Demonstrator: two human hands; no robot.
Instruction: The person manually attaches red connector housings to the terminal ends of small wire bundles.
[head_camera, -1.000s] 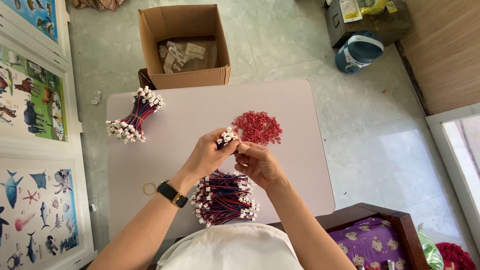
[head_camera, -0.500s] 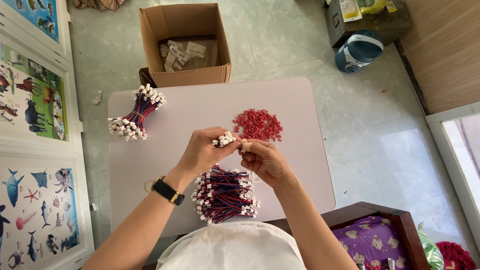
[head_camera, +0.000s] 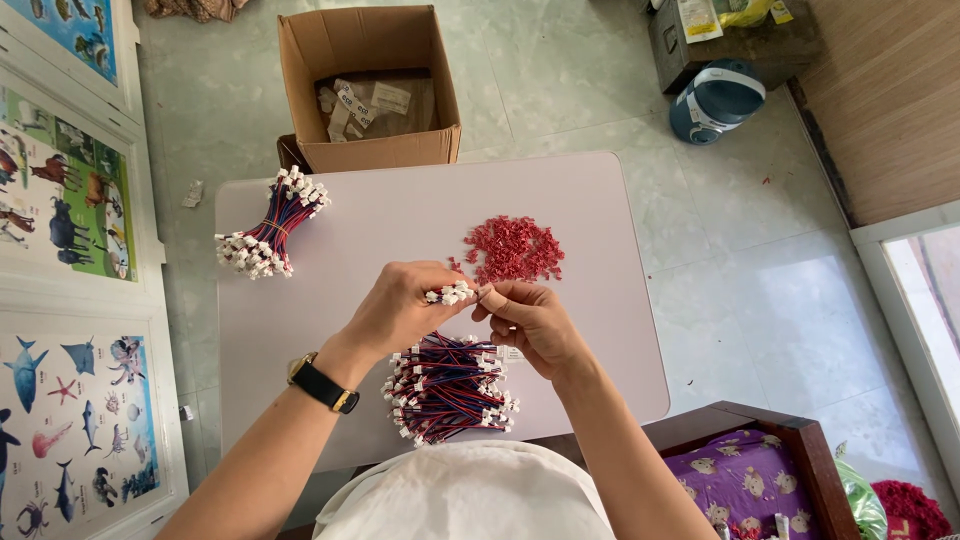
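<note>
1. a small cluster of white plastic wire connectors (head_camera: 450, 294) is held above the middle of the pale pink rectangular counter (head_camera: 400, 215), pinched between both hands.
2. the left hand (head_camera: 400, 305) has its fingers closed around the cluster from the left, with the connector ends poking out past the fingertips; a black-strapped wristwatch with a gold case (head_camera: 322, 384) sits on that wrist.
3. the right hand (head_camera: 530, 318) meets it from the right, thumb and forefinger pressed together on the same cluster, the other fingers curled in.
4. just below the hands, on the counter's near edge, lies a loose bundle of short red, blue and black wires tipped with white connectors (head_camera: 447, 388).
5. just beyond the hands, toward the counter's far side, is a heap of small red plastic pieces (head_camera: 512, 248).
6. at the counter's far left corner rests a second tied bundle of the same coloured wires with white connectors at both ends (head_camera: 272, 222).
7. past the counter's far edge, an open brown cardboard box (head_camera: 368, 88) stands on the tiled floor, with packets inside.
8. off the counter's far right corner sits a blue and white round appliance (head_camera: 716, 100).
9. left of the counter, animal picture posters in white frames (head_camera: 60, 190) lie along the floor.
10. by the counter's near right corner is a dark wooden box holding purple patterned cloth (head_camera: 750, 480).
</note>
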